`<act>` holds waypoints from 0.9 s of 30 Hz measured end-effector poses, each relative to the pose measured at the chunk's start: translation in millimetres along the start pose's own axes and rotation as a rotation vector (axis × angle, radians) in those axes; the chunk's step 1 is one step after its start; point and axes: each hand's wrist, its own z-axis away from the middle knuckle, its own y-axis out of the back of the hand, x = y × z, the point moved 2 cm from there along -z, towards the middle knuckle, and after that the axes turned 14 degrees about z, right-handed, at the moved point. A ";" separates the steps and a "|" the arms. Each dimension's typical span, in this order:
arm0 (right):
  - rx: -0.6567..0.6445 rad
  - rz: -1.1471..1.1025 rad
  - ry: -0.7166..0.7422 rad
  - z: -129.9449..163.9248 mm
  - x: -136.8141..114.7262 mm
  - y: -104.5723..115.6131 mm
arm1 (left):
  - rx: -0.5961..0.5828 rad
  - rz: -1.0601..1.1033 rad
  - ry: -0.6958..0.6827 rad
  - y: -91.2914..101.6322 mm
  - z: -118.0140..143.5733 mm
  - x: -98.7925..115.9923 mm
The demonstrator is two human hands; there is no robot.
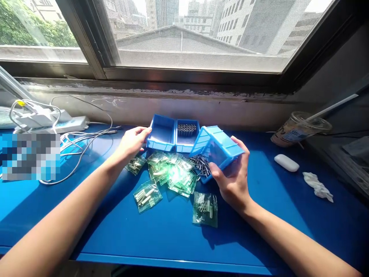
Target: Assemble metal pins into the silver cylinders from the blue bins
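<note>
My right hand [235,184] grips a tilted blue plastic bin [221,144] by its right side, thumb at the front. Dark screws [201,165] lie heaped at the bin's lower left mouth. My left hand [135,140] closes on the left edge of an upright blue bin [161,144], which looks bare inside. Against that bin stands another blue bin [187,147] with short metal tubes [186,130] grouped at its back. In front lie several clear green packets [178,177] of small pale and metal parts, glaring in the sun. One packet [205,209] lies apart near my right wrist.
A power strip [72,124] and tangled white cables [77,144] lie at the left. On the right are an iced drink cup [291,132] with a straw, a white earbud case [286,162] and a crumpled tissue [317,186]. The window sill [173,92] bounds the blue table [161,238] behind.
</note>
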 end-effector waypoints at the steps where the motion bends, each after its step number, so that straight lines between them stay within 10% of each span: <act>1: 0.010 0.006 0.003 -0.3 -1.5 -0.1 | -0.002 -0.084 -0.029 -0.3 -0.7 -0.2; 8: -0.058 0.084 0.127 -0.8 -11.7 2.8 | 0.007 -0.512 -0.349 18.9 46.8 -3.8; 13: -0.109 0.104 0.282 0.8 -11.1 0.9 | -0.321 -0.695 -0.623 34.2 106.0 -30.1; 27: -0.107 0.272 0.500 -4.1 -17.1 5.8 | -0.568 -0.789 -0.526 3.6 114.3 -43.1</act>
